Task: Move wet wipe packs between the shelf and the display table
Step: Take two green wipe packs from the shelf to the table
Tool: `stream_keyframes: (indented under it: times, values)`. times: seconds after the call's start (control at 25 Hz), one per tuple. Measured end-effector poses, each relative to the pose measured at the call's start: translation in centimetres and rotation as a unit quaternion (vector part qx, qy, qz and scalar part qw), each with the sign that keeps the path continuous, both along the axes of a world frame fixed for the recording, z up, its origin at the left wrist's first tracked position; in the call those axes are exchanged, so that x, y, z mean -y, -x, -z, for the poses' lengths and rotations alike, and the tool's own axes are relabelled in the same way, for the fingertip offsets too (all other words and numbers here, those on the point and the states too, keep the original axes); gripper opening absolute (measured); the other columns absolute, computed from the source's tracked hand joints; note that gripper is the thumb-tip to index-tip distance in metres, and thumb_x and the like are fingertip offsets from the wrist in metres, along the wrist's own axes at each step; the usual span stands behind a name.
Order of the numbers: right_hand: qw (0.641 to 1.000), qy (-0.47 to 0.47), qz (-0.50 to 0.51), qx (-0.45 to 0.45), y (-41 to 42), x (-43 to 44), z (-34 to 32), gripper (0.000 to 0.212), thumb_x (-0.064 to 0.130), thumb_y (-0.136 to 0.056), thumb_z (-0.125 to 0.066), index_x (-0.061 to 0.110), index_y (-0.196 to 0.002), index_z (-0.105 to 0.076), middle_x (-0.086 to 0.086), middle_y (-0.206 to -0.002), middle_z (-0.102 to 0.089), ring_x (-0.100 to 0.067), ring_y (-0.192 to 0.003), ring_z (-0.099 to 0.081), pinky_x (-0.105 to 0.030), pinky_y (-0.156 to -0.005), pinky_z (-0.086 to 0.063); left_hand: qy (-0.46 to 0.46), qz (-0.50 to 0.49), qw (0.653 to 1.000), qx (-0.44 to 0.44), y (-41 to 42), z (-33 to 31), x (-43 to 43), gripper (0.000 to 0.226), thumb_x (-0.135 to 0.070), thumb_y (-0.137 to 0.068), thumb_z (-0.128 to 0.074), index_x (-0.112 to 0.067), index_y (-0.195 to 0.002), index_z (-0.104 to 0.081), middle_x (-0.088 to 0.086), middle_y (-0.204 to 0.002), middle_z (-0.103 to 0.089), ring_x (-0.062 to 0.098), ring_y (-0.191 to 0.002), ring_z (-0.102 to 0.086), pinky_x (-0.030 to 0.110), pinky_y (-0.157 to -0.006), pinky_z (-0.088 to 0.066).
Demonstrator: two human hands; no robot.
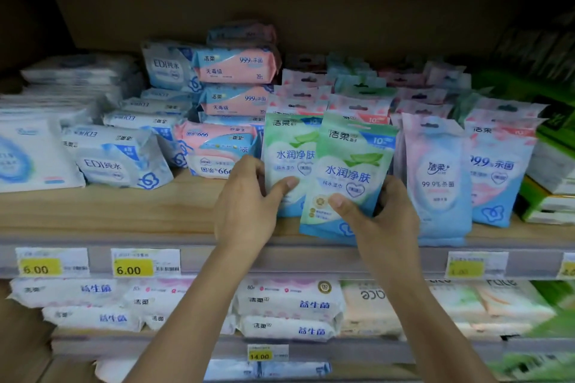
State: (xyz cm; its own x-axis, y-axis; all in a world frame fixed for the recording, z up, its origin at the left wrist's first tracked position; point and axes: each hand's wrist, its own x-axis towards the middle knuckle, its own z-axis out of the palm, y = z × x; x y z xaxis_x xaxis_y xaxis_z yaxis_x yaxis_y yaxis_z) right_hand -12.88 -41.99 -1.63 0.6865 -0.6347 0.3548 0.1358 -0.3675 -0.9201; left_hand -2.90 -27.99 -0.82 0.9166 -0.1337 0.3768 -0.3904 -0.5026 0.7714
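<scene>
Wooden shelf | right hand pinches front green wet wipe pack, upright, tilted, overhanging the edge | left hand grips rear green pack alongside.

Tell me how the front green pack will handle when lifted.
Front green pack: probably light and soft, a thin film pouch. Likely slippery; the film looks glossy. Apt to tip: it leans in the right hand.
</scene>
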Motion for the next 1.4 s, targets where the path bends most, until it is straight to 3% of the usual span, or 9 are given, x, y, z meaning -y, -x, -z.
stream_keyframes:
  times: [0.16, 0.36, 0.48, 0.56, 0.68, 0.8, 0.92, 1.12, 1.4]
  values:
    - [1.0, -0.025, -0.007, 0.012, 0.0, 0.5, -0.3, 0.04, 0.019, -0.072, -0.081, 0.01, -0.105, -0.059, 0.008, -0.096, -0.071, -0.003, -0.086, -0.068, -0.025, -0.07, -0.055, 0.072, 0.011, 0.997, -0.02, -0.6, -0.2, -1.3, 0.038, -0.033, -0.077, -0.075, -0.011, -0.082, -0.044, 0.01, -0.083, -0.064, 0.029, -0.079, -0.06, 0.04, -0.07, -0.047]
    - [0.995, -0.07, -0.063, 0.03, -0.4, -0.2, -1.0, 0.041, 0.009, -0.071, -0.079, 0.004, -0.104, -0.057, 0.008, -0.093, -0.071, -0.004, -0.086, -0.07, -0.017, -0.065, -0.055, 0.218, 0.047, 0.974, -0.03, -0.8, -0.7, -3.6, 0.044, -0.007, -0.07, -0.08, -0.025, -0.077, -0.04, 0.021, -0.095, -0.062, 0.03, -0.087, -0.067, 0.055, -0.078, -0.052]
    - [0.99, -0.086, -0.093, 0.055, -1.1, -1.4, -1.6, 0.042, 0.006, -0.071, -0.079, 0.002, -0.107, -0.058, 0.003, -0.097, -0.073, -0.009, -0.089, -0.071, -0.021, -0.068, -0.056, 0.275, 0.073, 0.958, -0.024, -0.1, -1.3, -5.2, 0.046, 0.001, -0.071, -0.077, -0.026, -0.084, -0.042, 0.021, -0.099, -0.065, 0.017, -0.085, -0.069, 0.042, -0.079, -0.055]
    - [0.987, -0.095, -0.105, 0.074, -1.6, -2.6, -2.2, 0.042, 0.006, -0.069, -0.08, 0.004, -0.106, -0.058, 0.004, -0.097, -0.073, -0.01, -0.089, -0.071, -0.025, -0.071, -0.057, 0.31, 0.079, 0.947, -0.016, 0.8, -1.9, -6.8, 0.05, 0.002, -0.069, -0.077, -0.028, -0.091, -0.042, 0.009, -0.091, -0.069, 0.012, -0.082, -0.07, 0.034, -0.077, -0.056]
    - [0.979, -0.099, -0.151, 0.095, -2.2, -4.7, -2.8, 0.041, 0.012, -0.066, -0.081, 0.008, -0.1, -0.058, 0.008, -0.093, -0.073, -0.008, -0.088, -0.071, -0.027, -0.073, -0.058, 0.349, 0.059, 0.935, -0.011, 2.7, -2.6, -10.1, 0.054, -0.008, -0.065, -0.079, -0.026, -0.103, -0.046, -0.002, -0.086, -0.075, 0.014, -0.082, -0.071, 0.032, -0.073, -0.058]
    - [0.96, -0.124, -0.229, 0.101, -2.4, -7.0, -3.0, 0.041, 0.023, -0.058, -0.079, 0.016, -0.092, -0.059, 0.01, -0.088, -0.074, -0.008, -0.088, -0.071, -0.026, -0.073, -0.057, 0.354, 0.012, 0.935, -0.009, 5.3, -2.5, -13.2, 0.059, -0.008, -0.068, -0.078, -0.01, -0.121, -0.05, 0.002, -0.096, -0.075, 0.019, -0.09, -0.071, 0.032, -0.073, -0.058]
    - [0.928, -0.144, -0.339, 0.062, -2.1, -9.3, -1.9, 0.043, 0.023, -0.054, -0.079, 0.017, -0.092, -0.06, 0.01, -0.088, -0.075, -0.01, -0.085, -0.071, -0.025, -0.07, -0.057, 0.368, -0.058, 0.928, -0.002, 9.4, -1.2, -15.7, 0.057, -0.005, -0.068, -0.077, -0.006, -0.121, -0.055, 0.006, -0.101, -0.074, 0.022, -0.091, -0.071, 0.035, -0.074, -0.058]
    - [0.854, -0.155, -0.494, -0.047, 0.4, -12.6, 2.0, 0.056, 0.026, -0.052, -0.082, 0.006, -0.1, -0.062, -0.003, -0.095, -0.075, -0.024, -0.088, -0.072, -0.045, -0.076, -0.058, 0.392, -0.207, 0.896, 0.004, 18.6, 2.5, -17.9, 0.042, -0.006, -0.067, -0.07, -0.013, -0.107, -0.06, 0.005, -0.098, -0.074, 0.023, -0.09, -0.071, 0.035, -0.073, -0.059]
    - [0.713, -0.125, -0.673, -0.155, 8.2, -19.7, 6.2, 0.04, 0.013, -0.054, -0.081, 0.011, -0.09, -0.064, 0.002, -0.082, -0.076, -0.015, -0.074, -0.072, -0.028, -0.063, -0.058, 0.418, -0.428, 0.802, 0.009, 33.9, 7.9, -20.0, 0.046, -0.011, -0.067, -0.071, -0.018, -0.111, -0.059, 0.01, -0.094, -0.074, 0.028, -0.083, -0.071, 0.04, -0.07, -0.058]
